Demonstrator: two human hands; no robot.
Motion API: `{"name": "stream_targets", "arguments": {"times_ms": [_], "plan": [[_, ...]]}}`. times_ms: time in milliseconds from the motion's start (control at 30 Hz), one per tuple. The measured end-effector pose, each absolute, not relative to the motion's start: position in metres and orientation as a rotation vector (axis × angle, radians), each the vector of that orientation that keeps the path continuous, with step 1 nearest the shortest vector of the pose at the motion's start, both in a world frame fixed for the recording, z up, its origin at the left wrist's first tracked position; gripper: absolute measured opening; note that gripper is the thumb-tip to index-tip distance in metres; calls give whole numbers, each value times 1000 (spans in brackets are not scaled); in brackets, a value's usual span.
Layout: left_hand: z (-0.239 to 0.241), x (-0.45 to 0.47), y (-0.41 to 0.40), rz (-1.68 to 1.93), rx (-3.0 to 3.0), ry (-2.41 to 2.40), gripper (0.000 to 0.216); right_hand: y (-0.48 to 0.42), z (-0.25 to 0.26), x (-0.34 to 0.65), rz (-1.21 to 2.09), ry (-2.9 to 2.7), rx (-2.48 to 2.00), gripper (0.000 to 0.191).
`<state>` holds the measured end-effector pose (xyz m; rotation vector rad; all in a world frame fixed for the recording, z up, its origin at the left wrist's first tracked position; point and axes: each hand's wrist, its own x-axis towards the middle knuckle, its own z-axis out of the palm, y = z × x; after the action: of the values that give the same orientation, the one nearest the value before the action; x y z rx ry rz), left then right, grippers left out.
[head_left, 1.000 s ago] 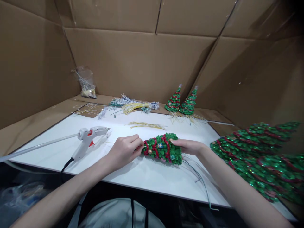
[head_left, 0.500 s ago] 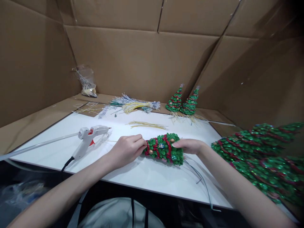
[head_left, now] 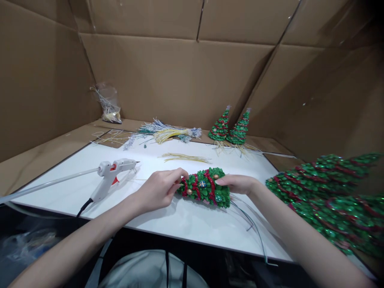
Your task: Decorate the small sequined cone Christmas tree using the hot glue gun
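A small green Christmas tree (head_left: 207,187) with red garland and tiny ornaments lies on its side on the white board (head_left: 186,218), its tip pointing left. My left hand (head_left: 160,189) is closed, its fingers pinching at the tree's tip. Holding the wide base end is my right hand (head_left: 238,184), thumb on top and fingers behind. Thin wires (head_left: 250,222) trail from the base toward the board's front edge.
A white glue gun (head_left: 111,176) lies at the left with a glue stick and black cord. Bundles of yellow and silver wires (head_left: 171,134) and a plastic bag (head_left: 109,104) sit at the back. Two upright trees (head_left: 229,128) stand behind; more trees (head_left: 327,200) lie at right. Cardboard walls surround.
My left hand's fingers have slid slightly further over the tree's tip. The tree has barely shifted between my hands.
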<state>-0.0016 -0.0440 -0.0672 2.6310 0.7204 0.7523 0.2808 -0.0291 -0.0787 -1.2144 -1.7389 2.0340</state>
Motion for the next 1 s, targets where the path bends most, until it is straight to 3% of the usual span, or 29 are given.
{"name": "stream_targets", "arguments": {"times_ms": [1000], "plan": [[-63, 3, -43, 740, 2665, 714, 23, -25, -78, 281, 2065, -1731, -1266, 37]]}}
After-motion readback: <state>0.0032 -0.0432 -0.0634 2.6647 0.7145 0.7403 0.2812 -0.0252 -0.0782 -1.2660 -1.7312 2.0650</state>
